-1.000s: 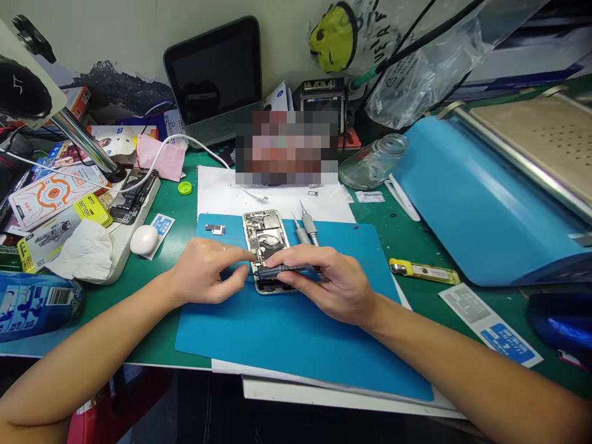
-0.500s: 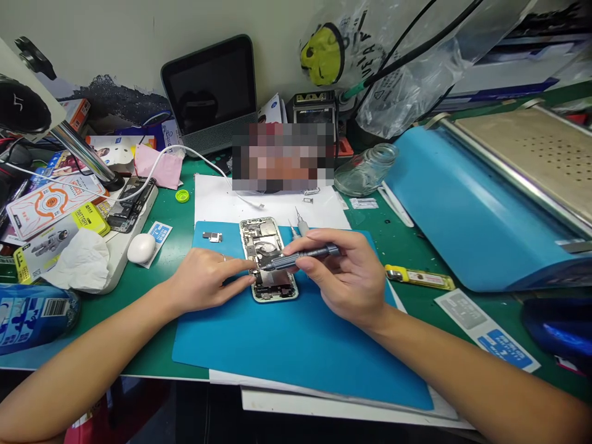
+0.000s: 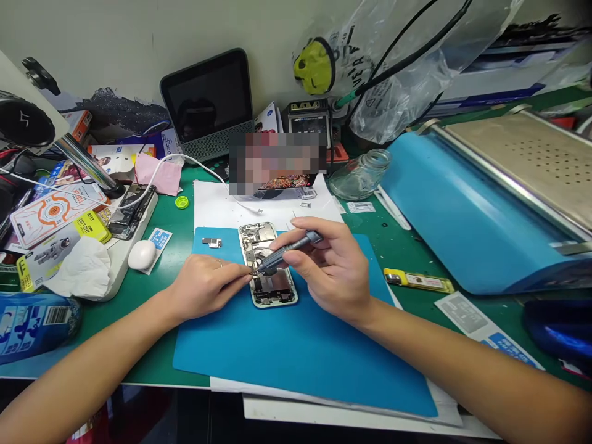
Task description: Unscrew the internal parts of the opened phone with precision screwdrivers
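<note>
An opened smartphone lies on the blue mat, its inner parts exposed. My right hand is closed around a dark grey screwdriver, held tilted over the phone with its tip at the phone's left edge. At that same edge, the fingertips of my left hand are pinched together beside the screwdriver tip. Whatever they hold, if anything, is too small to make out. A small metal phone part rests on the mat to the left of the phone.
A yellow box cutter lies right of the mat. Behind are white paper, a glass jar and a screen device. At left sit a white mouse-shaped item, crumpled tissue and a microscope-like stand.
The screwdriver has tilted more steeply, its tip shifting left to the phone's edge. My left fingertips have drawn together beside it. The whole view has shifted slightly.
</note>
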### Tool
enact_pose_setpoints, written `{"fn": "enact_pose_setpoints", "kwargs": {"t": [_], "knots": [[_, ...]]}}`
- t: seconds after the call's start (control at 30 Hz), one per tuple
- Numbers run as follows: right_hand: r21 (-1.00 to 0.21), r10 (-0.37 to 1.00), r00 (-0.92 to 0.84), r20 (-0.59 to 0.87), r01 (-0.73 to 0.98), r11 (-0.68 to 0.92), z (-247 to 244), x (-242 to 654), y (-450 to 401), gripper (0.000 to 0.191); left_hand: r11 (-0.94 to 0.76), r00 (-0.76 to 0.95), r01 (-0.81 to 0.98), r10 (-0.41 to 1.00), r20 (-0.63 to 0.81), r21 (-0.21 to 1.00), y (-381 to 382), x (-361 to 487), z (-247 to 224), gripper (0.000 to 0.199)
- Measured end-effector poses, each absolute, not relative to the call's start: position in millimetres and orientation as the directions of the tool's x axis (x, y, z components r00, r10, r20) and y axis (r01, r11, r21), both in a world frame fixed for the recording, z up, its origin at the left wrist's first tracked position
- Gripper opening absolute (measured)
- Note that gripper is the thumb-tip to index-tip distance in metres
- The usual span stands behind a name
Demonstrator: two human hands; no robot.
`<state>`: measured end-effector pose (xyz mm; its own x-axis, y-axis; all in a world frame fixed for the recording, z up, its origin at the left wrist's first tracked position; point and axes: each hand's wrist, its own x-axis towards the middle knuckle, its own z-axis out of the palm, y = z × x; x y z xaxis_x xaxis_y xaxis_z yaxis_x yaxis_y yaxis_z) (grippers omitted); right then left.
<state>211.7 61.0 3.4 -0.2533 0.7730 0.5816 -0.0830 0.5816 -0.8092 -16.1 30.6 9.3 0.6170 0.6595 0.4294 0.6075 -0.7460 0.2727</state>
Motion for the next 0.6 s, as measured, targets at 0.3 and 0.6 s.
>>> {"fn": "enact_pose_setpoints", "kwargs": {"t": [0.3,0.6], "knots": [[-0.746,0.697,-0.312,0.646,-0.064,0.663,-10.1,217.6,53.9,0.057,-0.736,0.623,0.582,0.677,0.392,0.345,26.6,-10.3,6.4,0.019],[-0.700,0.653,-0.287,0.700,-0.100,0.707,-10.4,221.7,54.0,0.065,-0.722,0.592,0.569,0.691,0.414,0.393,24.4,-6.0,6.2,0.016]]}}
